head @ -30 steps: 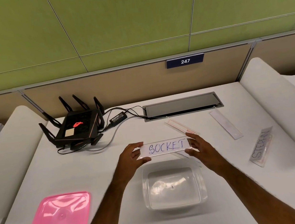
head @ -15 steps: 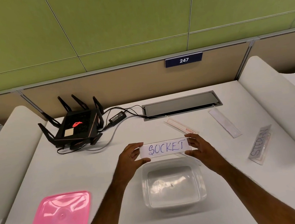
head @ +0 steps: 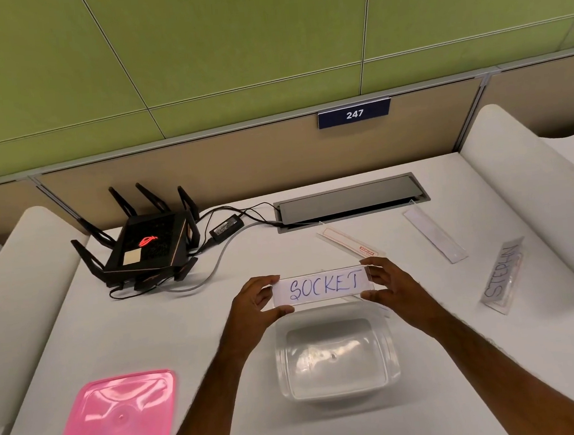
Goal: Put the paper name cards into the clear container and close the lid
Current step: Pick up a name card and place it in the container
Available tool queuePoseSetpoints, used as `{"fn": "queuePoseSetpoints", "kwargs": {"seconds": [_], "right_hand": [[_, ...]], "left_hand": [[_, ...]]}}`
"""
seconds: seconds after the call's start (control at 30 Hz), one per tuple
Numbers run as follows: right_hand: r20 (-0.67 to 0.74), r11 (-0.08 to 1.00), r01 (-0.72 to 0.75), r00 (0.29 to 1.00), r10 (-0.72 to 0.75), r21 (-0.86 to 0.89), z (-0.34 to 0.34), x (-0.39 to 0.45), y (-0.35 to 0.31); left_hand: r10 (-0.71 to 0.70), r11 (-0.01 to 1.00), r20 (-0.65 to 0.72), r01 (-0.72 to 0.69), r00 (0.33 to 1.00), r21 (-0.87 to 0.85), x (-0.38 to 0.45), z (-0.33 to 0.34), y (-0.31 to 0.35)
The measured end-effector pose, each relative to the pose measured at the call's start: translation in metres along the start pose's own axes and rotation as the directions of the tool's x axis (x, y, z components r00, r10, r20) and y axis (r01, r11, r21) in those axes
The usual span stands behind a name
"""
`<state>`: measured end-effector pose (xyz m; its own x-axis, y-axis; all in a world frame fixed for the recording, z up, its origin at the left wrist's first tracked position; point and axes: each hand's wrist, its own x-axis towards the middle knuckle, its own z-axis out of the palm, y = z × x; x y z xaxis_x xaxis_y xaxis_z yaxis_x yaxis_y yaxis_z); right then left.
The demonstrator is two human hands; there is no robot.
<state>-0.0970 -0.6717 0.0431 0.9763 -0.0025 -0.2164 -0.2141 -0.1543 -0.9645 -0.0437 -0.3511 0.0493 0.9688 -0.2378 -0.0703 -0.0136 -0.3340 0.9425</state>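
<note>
Both hands hold a name card reading "SOCKET" (head: pixel 323 286) by its ends, just above the far rim of the clear container (head: pixel 390 343). My left hand (head: pixel 256 303) pinches the left end and my right hand (head: pixel 392 286) the right end. The container stands open with nothing in it, near the table's front. Its pink lid (head: pixel 118 421) lies flat at the front left. On the table farther right lie a card with a red border (head: pixel 349 245), a blank white card (head: pixel 434 235) and a "STEPHN" card (head: pixel 503 274).
A black router with antennas (head: pixel 143 245) and its power brick and cables (head: pixel 226 227) sit at the back left. A grey cable hatch (head: pixel 351 200) is set into the white table (head: pixel 201 327) at the back. White padded dividers flank both sides.
The hands and the SOCKET card have barely shifted; the view has moved slightly. Nothing was let go or picked up.
</note>
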Motion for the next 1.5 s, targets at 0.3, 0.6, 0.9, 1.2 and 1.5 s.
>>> {"fn": "queuePoseSetpoints", "kwargs": {"seconds": [0.3, 0.6, 0.9, 1.2, 1.5], "right_hand": [[0.046, 0.944, 0.105, 0.994, -0.096, -0.312, -0.008, -0.016, 0.001], [0.117, 0.828, 0.203, 0.979, -0.166, -0.522, -0.01, -0.033, 0.002], [0.187, 0.732, 0.219, 0.974, -0.126, -0.645, -0.006, -0.041, 0.018], [0.213, 0.623, 0.264, 0.964, -0.157, -0.736, 0.002, -0.036, 0.031], [0.187, 0.486, 0.251, 0.966, -0.178, -0.837, 0.009, -0.029, 0.031]], "left_hand": [[0.024, 0.994, 0.109, -0.035, 0.994, 0.101, -0.01, -0.002, -0.003], [0.183, 0.853, 0.219, -0.266, 0.958, 0.449, -0.029, 0.005, 0.002], [0.214, 0.69, 0.299, -0.36, 0.93, 0.628, -0.048, 0.016, -0.015], [0.146, 0.653, 0.306, -0.324, 0.941, 0.685, -0.053, 0.024, -0.026], [0.101, 0.639, 0.248, -0.254, 0.963, 0.726, -0.048, 0.037, -0.033]]}}
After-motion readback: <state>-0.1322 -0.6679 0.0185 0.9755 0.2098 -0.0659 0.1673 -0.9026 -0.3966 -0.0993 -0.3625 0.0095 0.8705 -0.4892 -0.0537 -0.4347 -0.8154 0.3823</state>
